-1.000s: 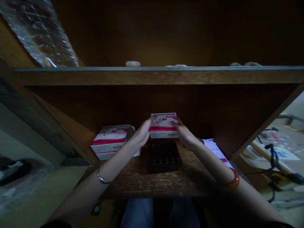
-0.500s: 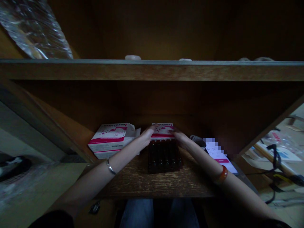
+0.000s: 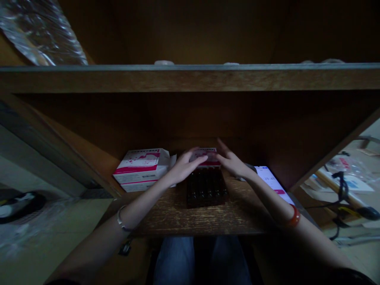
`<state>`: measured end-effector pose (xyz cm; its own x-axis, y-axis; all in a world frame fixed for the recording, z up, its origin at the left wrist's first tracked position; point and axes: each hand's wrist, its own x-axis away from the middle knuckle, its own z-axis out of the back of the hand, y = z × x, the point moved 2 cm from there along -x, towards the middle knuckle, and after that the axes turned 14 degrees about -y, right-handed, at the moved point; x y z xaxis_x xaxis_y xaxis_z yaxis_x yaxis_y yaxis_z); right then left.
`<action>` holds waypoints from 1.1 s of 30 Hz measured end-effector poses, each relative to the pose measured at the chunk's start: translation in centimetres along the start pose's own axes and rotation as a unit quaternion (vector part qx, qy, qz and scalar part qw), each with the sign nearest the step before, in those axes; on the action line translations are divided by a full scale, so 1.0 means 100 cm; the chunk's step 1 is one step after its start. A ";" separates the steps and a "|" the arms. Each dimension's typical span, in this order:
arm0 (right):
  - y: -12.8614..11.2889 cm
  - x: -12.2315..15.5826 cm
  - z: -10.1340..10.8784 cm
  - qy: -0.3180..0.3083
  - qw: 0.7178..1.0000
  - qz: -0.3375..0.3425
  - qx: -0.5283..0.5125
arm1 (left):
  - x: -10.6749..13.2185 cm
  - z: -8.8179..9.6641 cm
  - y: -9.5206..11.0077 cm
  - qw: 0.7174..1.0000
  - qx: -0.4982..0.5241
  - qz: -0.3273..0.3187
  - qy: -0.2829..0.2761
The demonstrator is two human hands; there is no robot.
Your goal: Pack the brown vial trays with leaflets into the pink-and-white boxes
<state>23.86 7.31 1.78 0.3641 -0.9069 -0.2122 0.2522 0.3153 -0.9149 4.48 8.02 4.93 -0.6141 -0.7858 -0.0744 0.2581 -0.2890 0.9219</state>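
A small white and pink carton (image 3: 211, 151) lies at the back of the wooden desk, partly covered by my hands. My left hand (image 3: 186, 164) is over its left side with thumb and fingers apart, holding nothing. At the right side, my right hand (image 3: 233, 162) is open too, its fingers stretched out and slightly blurred. Whether either hand touches the carton I cannot tell. In front of it lies a dark brown tray (image 3: 207, 190) with several small dark bottles in a row.
Larger white and pink cartons (image 3: 141, 166) are stacked at left, a flap open. A lit phone (image 3: 273, 183) lies at right beside a dark object behind my wrist. Overhead, a wooden shelf (image 3: 190, 81) runs across, with clear plastic wrap (image 3: 44, 33) on it.
Both hands have let go of the small carton and opened, with the right fingers lifted. My forearms have spread apart slightly. The view has tilted a little.
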 end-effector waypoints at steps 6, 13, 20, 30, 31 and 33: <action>-0.029 0.051 -0.013 -0.275 0.932 0.078 0.221 | 0.059 -0.023 0.007 0.922 -0.364 -0.027 -0.132; -0.013 0.058 -0.024 -0.254 0.913 0.059 0.315 | 0.063 -0.024 -0.023 0.906 -0.398 -0.036 -0.138; -0.021 0.047 -0.015 -0.228 0.937 0.136 0.227 | 0.051 -0.012 -0.013 0.950 -0.277 -0.079 -0.120; -0.018 0.048 -0.020 -0.171 0.969 0.122 0.130 | 0.058 -0.011 -0.017 0.972 -0.204 -0.104 -0.058; -0.019 0.047 -0.020 -0.165 0.969 0.124 0.133 | 0.058 -0.011 -0.017 0.972 -0.202 -0.107 -0.055; -0.020 0.047 -0.020 -0.150 0.967 0.135 0.157 | 0.057 -0.010 -0.016 0.972 -0.202 -0.115 -0.048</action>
<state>23.22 1.86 1.94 0.6863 -0.6728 -0.2765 0.3538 0.6409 -0.6813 1.28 3.46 2.66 -0.7512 -0.6269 -0.2069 0.3663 -0.6565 0.6594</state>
